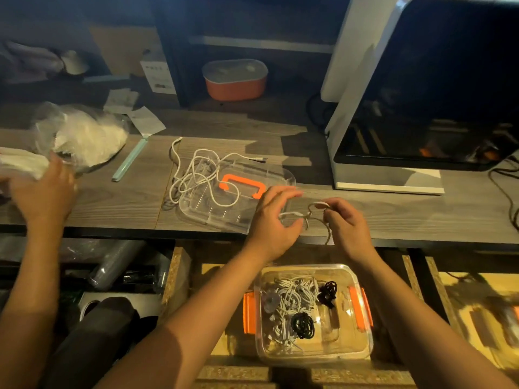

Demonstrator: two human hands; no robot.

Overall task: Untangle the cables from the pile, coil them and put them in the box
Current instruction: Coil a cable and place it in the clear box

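Grey wood-grain desk (118,203), bit cluttered tbh. Clear lid (219,214) with orange handle dead centre, white cable (193,169) looped over it toward 9 o'clock. Plastic bag (84,136) at 10, teal strip (129,160) beside it, white machine (365,175) at 2.

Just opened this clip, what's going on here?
A person is coiling a pale cable, pinched between the left hand and right hand above the table edge. Below, a clear box with orange latches already holds several coiled white and black cables. Its lid lies on the table with one loose white cable tangled across it, not yet coiled. At far left, a third hand touches a plastic bag.
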